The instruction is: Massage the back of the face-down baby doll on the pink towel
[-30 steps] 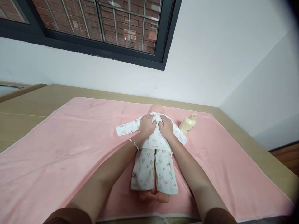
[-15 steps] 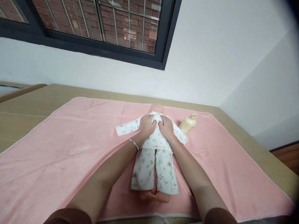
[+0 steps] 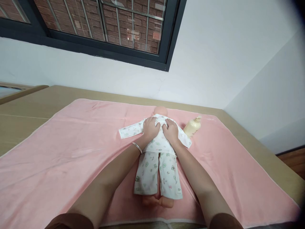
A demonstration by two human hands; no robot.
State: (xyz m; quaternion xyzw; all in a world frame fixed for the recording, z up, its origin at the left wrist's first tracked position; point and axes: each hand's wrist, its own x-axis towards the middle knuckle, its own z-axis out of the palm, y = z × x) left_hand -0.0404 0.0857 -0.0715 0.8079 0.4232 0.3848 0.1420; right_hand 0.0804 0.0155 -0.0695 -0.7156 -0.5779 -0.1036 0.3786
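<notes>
A baby doll (image 3: 159, 147) in a white printed top and matching trousers (image 3: 146, 173) lies stretched out, head toward the wall. Its bare head (image 3: 160, 111) and feet show past the clothes; which side faces up I cannot tell. My left hand (image 3: 151, 129) rests on the left of its upper body, fingers extended, with a silver bangle (image 3: 137, 147) on that wrist. On the right of the upper body lies my right hand (image 3: 171, 130), fingers stretched out over the cloth. Both thumbs point inward, a small gap between them. The sleeves spread out on either side.
Beside the right sleeve, a pale yellow bottle (image 3: 192, 126) leans or lies on the pink blanket (image 3: 83, 143). A wooden surface (image 3: 64, 92) shows around the blanket. Behind it stand a white wall (image 3: 202, 63) and a dark-framed, barred window (image 3: 166, 41).
Both hands stay on the doll's upper body. The whole view shifts very slightly; nothing else has visibly moved.
</notes>
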